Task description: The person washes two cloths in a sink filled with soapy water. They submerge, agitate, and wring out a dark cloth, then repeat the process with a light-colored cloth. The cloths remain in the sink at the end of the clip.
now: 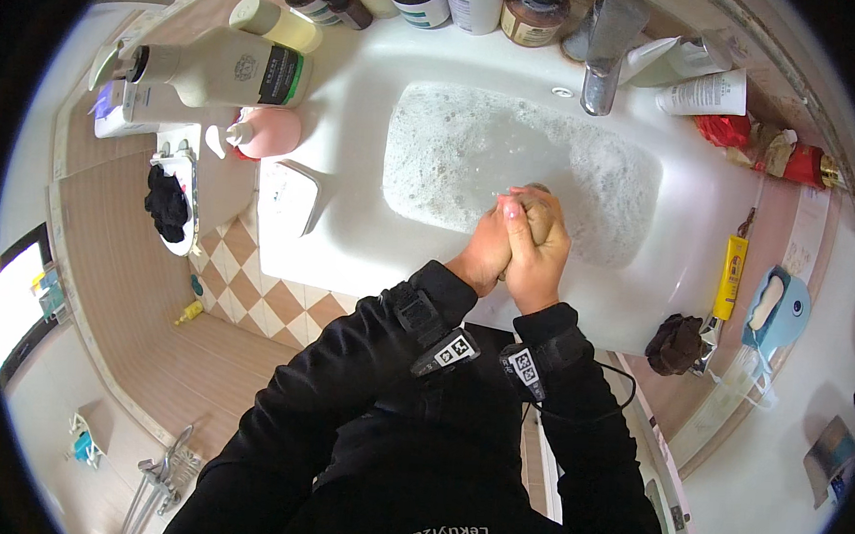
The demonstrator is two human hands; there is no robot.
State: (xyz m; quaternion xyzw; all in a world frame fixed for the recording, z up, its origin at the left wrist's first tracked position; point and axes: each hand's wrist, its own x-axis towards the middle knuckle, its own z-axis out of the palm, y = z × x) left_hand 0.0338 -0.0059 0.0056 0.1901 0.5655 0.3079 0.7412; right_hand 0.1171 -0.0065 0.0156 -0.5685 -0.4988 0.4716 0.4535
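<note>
Over the near side of a white washbasin (pixel 348 263), my left hand (pixel 481 246) and my right hand (pixel 540 262) are pressed together. Between them they squeeze a wet, grey-brown cloth-like thing (pixel 541 218). Most of it is hidden by my fingers and palms, so its exact kind cannot be told. Cloudy, soapy water (pixel 509 159) with white foam lies in the basin just beyond my fingertips. The chrome faucet (pixel 601 80) stands at the back of the basin, and no water is seen running from it.
Several bottles, among them a large pump bottle (pixel 227 68) and a pink soap dispenser (pixel 264 134), line the basin's back and left. A white box-like object (pixel 292 200) sits on the left rim. At right lie a yellow tube (pixel 730 279), a dark brown bundle (pixel 674 344) and a blue soap holder (pixel 781 304).
</note>
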